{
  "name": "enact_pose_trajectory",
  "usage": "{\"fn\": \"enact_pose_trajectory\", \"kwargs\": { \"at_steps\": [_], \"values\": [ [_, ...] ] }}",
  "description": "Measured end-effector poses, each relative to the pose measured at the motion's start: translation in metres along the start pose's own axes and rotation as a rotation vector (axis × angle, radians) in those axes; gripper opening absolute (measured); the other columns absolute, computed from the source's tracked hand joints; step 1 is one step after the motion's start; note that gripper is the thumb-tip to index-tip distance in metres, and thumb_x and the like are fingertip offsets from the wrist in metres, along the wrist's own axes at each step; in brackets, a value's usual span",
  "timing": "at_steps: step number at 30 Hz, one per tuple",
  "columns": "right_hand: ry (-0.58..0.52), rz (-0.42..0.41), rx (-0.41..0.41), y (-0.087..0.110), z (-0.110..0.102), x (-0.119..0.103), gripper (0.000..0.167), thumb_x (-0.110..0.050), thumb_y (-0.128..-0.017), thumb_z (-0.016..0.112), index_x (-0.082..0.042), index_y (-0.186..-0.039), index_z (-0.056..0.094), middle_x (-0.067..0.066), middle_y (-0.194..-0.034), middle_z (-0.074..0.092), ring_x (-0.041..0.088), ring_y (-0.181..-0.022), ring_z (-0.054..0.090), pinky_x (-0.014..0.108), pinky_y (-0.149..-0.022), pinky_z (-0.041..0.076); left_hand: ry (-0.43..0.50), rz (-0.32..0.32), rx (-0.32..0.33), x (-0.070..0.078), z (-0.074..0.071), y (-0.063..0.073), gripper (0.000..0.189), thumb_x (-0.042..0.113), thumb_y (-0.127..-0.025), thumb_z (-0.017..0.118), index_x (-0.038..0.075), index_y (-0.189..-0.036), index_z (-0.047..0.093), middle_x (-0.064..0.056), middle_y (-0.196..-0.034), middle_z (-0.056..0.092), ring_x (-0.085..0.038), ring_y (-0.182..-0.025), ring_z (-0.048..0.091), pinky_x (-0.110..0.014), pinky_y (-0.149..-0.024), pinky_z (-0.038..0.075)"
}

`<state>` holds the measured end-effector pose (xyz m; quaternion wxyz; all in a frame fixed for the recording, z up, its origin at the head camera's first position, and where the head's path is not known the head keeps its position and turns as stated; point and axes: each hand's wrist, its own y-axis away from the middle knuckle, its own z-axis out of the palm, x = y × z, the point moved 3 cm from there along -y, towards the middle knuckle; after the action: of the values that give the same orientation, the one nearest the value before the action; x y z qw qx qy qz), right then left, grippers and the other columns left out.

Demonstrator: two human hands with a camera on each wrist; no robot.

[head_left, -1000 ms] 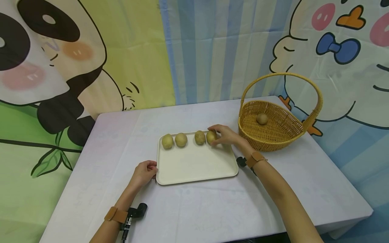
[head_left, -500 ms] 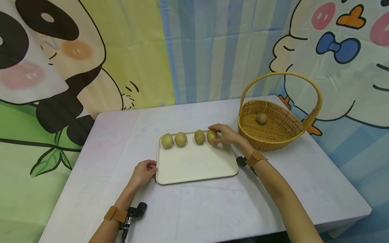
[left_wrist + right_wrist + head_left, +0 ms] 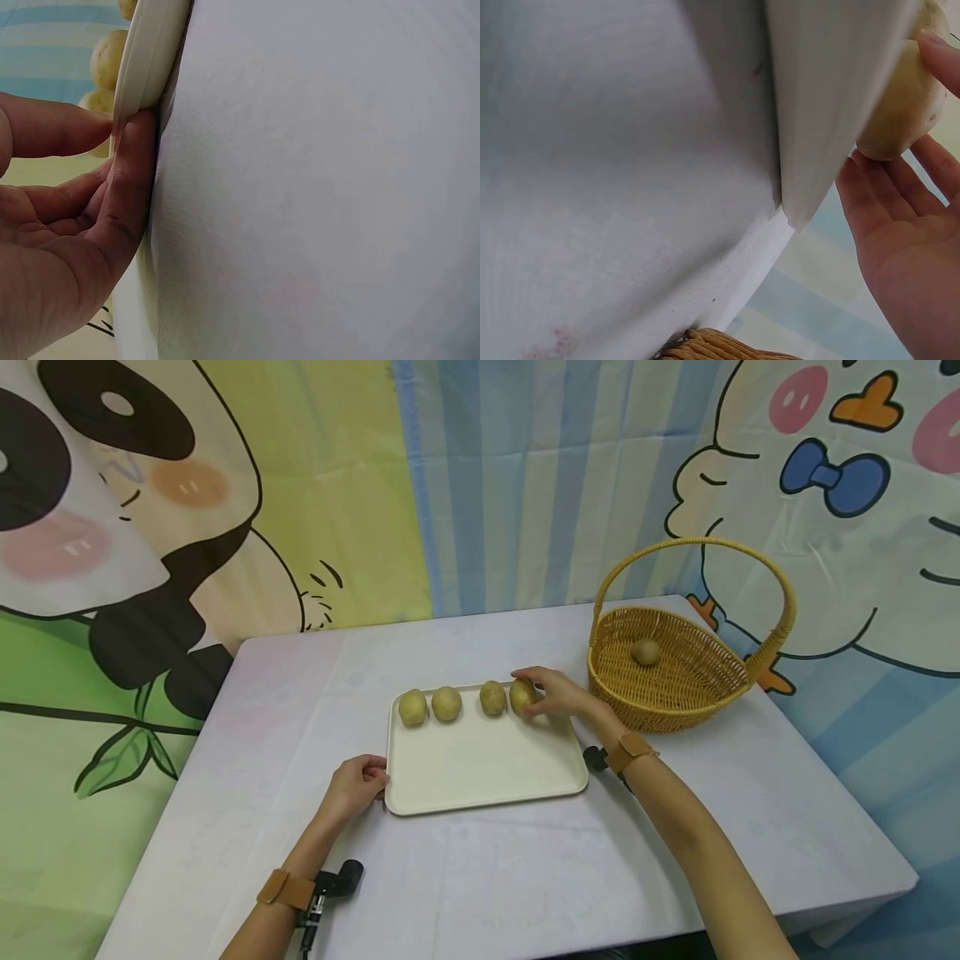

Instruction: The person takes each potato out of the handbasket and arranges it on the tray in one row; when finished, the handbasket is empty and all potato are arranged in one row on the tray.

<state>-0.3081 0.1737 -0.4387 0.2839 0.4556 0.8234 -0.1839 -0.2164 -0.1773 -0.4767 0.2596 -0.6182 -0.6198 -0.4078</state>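
Note:
A cream rectangular tray (image 3: pixel 483 768) lies on the table with a row of potatoes along its far side. Two of them, a potato (image 3: pixel 412 708) and its neighbour potato (image 3: pixel 447 704), sit toward the left; another potato (image 3: pixel 492 698) stands past a gap. My right hand (image 3: pixel 558 692) holds the rightmost potato (image 3: pixel 904 105), thumb on one side and fingers on the other, still at the tray. At the tray's left edge, my left hand (image 3: pixel 352 789) pinches the rim (image 3: pixel 154 60) between thumb and forefinger in the left wrist view.
A wicker basket (image 3: pixel 675 714) with a tall handle stands right of the tray, close beside my right forearm. Inside lies one potato (image 3: pixel 647 652). A white cloth (image 3: pixel 465 885) covers the table, and a cartoon-printed curtain (image 3: pixel 495 485) hangs behind it.

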Motion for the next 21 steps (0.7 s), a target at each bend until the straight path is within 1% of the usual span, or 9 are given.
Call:
{"fn": "enact_pose_trajectory", "kwargs": {
  "at_steps": [7, 11, 15, 18, 21],
  "values": [
    [0.008, 0.002, 0.004, 0.001, 0.001, 0.0, 0.072, -0.01, -0.076, 0.076, 0.003, -0.137, 0.041, 0.02, -0.137, 0.044, 0.034, -0.126, 0.04, 0.045, -0.105, 0.034, -0.008, -0.009, 0.002, 0.0, 0.0, -0.001, 0.029, 0.0, -0.084, 0.056, -0.009, -0.111, 0.058, -0.011, -0.084, 0.056, -0.013, -0.068, 0.056, -0.023, -0.057, 0.05],
    [0.006, 0.02, 0.002, 0.002, 0.0, 0.002, 0.076, -0.013, -0.076, 0.077, 0.001, -0.139, 0.038, 0.019, -0.14, 0.041, 0.034, -0.129, 0.038, 0.044, -0.106, 0.032, -0.004, -0.016, -0.001, 0.0, 0.001, -0.001, 0.029, 0.001, -0.084, 0.056, -0.009, -0.111, 0.057, -0.011, -0.084, 0.056, -0.014, -0.069, 0.055, -0.023, -0.058, 0.05],
    [-0.033, 0.039, 0.011, 0.004, -0.005, 0.0, 0.078, -0.012, -0.075, 0.077, 0.0, -0.141, 0.036, 0.017, -0.144, 0.036, 0.034, -0.132, 0.033, 0.043, -0.108, 0.03, -0.003, -0.012, -0.003, 0.0, 0.001, -0.001, 0.029, 0.001, -0.084, 0.056, -0.01, -0.112, 0.057, -0.011, -0.084, 0.056, -0.014, -0.068, 0.056, -0.023, -0.058, 0.05],
    [-0.07, 0.029, 0.031, 0.005, -0.011, -0.003, 0.077, -0.01, -0.076, 0.076, -0.001, -0.141, 0.035, 0.017, -0.146, 0.034, 0.035, -0.133, 0.031, 0.045, -0.108, 0.03, -0.002, -0.009, -0.002, -0.001, 0.001, -0.001, 0.03, 0.001, -0.084, 0.056, -0.01, -0.112, 0.057, -0.011, -0.084, 0.056, -0.013, -0.068, 0.056, -0.023, -0.058, 0.05],
    [-0.097, 0.011, 0.05, 0.007, -0.019, -0.004, 0.076, -0.01, -0.078, 0.074, -0.002, -0.142, 0.035, 0.015, -0.147, 0.033, 0.033, -0.134, 0.03, 0.045, -0.108, 0.029, -0.002, -0.01, -0.001, -0.001, 0.0, -0.001, 0.03, 0.001, -0.085, 0.056, -0.01, -0.112, 0.057, -0.011, -0.084, 0.056, -0.013, -0.067, 0.057, -0.023, -0.058, 0.05]
  ]
}}
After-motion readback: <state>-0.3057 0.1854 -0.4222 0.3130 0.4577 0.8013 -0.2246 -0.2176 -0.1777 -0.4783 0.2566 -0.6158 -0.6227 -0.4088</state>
